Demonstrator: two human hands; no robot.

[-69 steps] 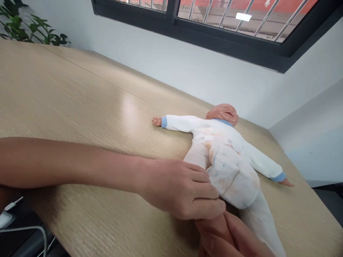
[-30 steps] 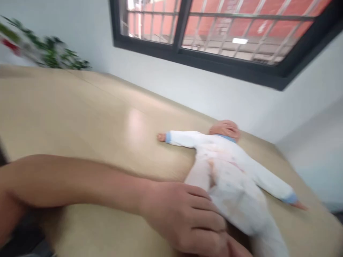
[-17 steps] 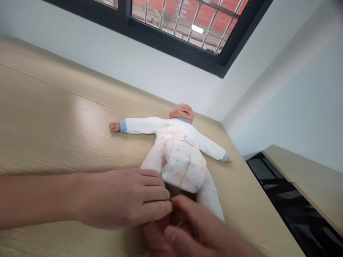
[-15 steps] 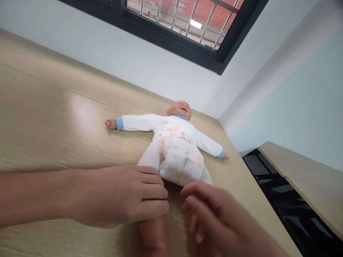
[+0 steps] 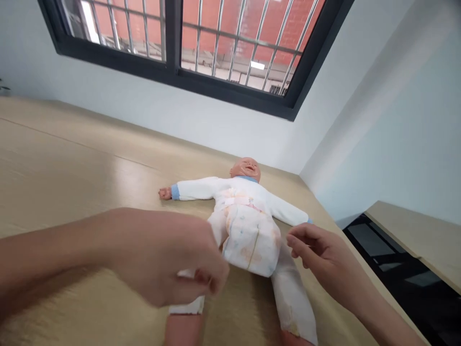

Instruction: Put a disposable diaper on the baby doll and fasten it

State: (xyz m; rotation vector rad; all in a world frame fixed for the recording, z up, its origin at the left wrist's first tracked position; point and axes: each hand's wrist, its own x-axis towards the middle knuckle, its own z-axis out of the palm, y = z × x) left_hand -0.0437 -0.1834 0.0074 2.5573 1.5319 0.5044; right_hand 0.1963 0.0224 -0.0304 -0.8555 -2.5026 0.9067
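Note:
A baby doll lies face up on the wooden tabletop, arms spread, in a white top with blue cuffs. A patterned diaper is wrapped around its hips over white leggings, with its front tape strip at the waist. My left hand is over the doll's leg on the left, fingers curled in toward the thumb; their tips are partly hidden and whatever is between them cannot be made out. Beside the diaper on the right, my right hand hovers with fingers loosely bent, apart from the thumb, holding nothing.
The tabletop stretches left and meets a white wall at the back. A dark-framed window with metal bars is above. To the right stands a lower wooden surface with a glossy black front.
My left hand has lifted from the doll's lower leg, uncovering more legging. My right hand has moved outward to the right of the diaper. The view has tilted up, showing more window.

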